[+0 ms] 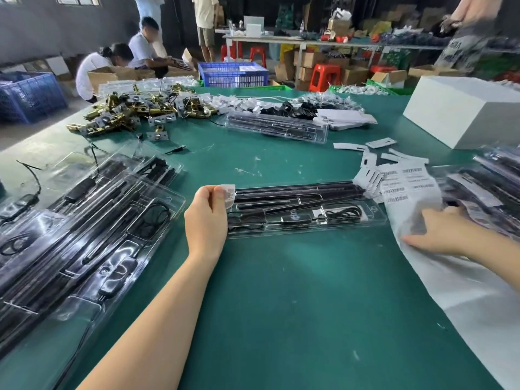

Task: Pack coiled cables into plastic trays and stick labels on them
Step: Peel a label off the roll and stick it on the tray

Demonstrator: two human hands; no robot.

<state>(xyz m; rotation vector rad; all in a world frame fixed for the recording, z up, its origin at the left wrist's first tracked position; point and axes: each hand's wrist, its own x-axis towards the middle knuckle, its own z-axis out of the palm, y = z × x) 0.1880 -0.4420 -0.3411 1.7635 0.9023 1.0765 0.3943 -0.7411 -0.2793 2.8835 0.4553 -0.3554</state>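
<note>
A clear plastic tray [306, 212] with black rods and a coiled cable lies across the middle of the green table [281, 305]. My left hand [206, 215] is at the tray's left end and pinches a small white barcode label [229, 194] over that end. My right hand [439, 230] rests with its fingers spread on a long white sheet of barcode labels [408, 187], to the right of the tray. The sheet's bare backing trails toward the table's near right edge.
A stack of filled clear trays [84, 220] covers the left side, more trays [492, 181] lie at the right. Another tray [278, 126], brass fittings [126, 114], white tags [377, 156] and a white box [464, 111] sit further back. People work beyond the table.
</note>
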